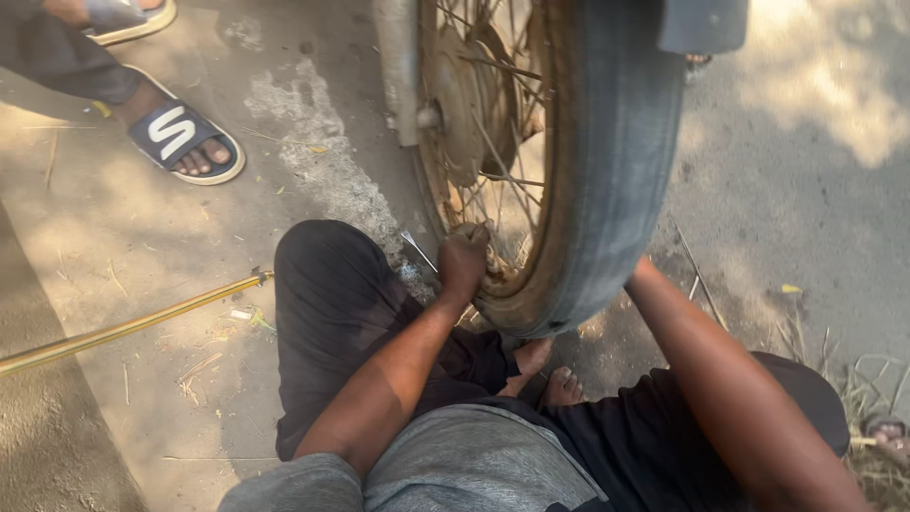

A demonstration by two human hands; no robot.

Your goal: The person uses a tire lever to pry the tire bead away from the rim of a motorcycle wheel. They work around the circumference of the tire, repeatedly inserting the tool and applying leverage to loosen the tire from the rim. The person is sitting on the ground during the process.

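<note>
A motorcycle wheel stands in front of me with a worn black tyre, rusty spokes and a rusty hub. My left hand is closed around the rim at the wheel's lower left, by the spokes. A thin metal tool sticks out just left of that hand; whether the hand holds it is unclear. My right arm reaches to the tyre's lower right side, and the right hand is hidden behind the tyre. I sit on the ground in black trousers, my bare feet under the wheel.
A yellow hose lies across the concrete at left. Another person's foot in a dark slipper rests at upper left. The fork leg runs down beside the hub. Dry grass lies at right.
</note>
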